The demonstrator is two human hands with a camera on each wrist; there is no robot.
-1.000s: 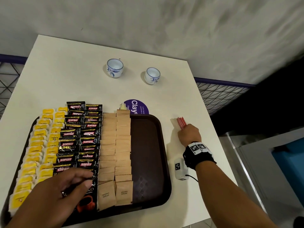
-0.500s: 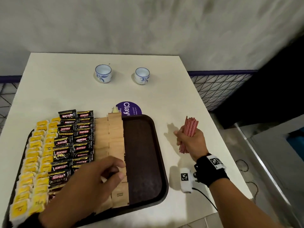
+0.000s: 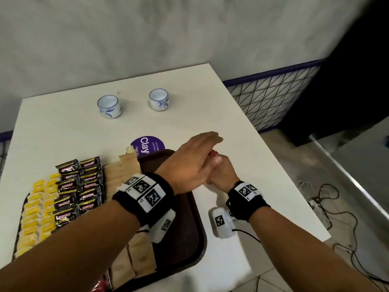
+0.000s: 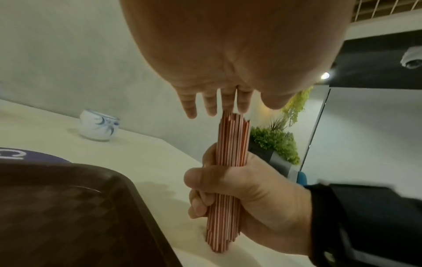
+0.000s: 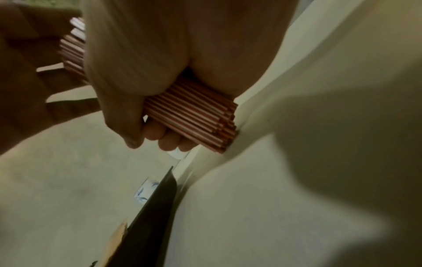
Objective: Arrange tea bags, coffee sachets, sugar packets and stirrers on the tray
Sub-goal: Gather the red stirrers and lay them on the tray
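The right hand (image 4: 248, 195) is wrapped tight round a bundle of red-and-white stirrers (image 4: 228, 180), standing it upright with its lower end on the counter (image 3: 242, 133) just beside the tray (image 3: 189, 228). The left hand (image 3: 189, 165) is flat, fingers straight, its fingertips (image 4: 228, 103) touching the uneven top ends. My guess is it is tapping them level before they go onto the tray.

What could go wrong: the tops are ragged, so a press from above may drive only the tallest ones down and buckle or splay them. If the right hand slackens to let them slide, the thin sticks could fan out and scatter across the counter, some rolling toward the edge on the right, which is near. Carrying the bundle over could also clip the raised rim of the tray.

On the tray, the yellow tea bags (image 3: 35, 209), black coffee sachets (image 3: 80, 186) and brown sugar packets (image 3: 124, 175) already lie in rows on the left and middle. The bare dark strip on the right looks like the only free spot. It is narrow, and a careless drop could knock the sugar rows askew.

Two cups (image 3: 109, 106) stand well apart at the far side, and a purple sticker (image 3: 147, 143) lies at the far rim of the tray. Neither seems in the way. The left forearm does cross over the tray, hiding part of it.
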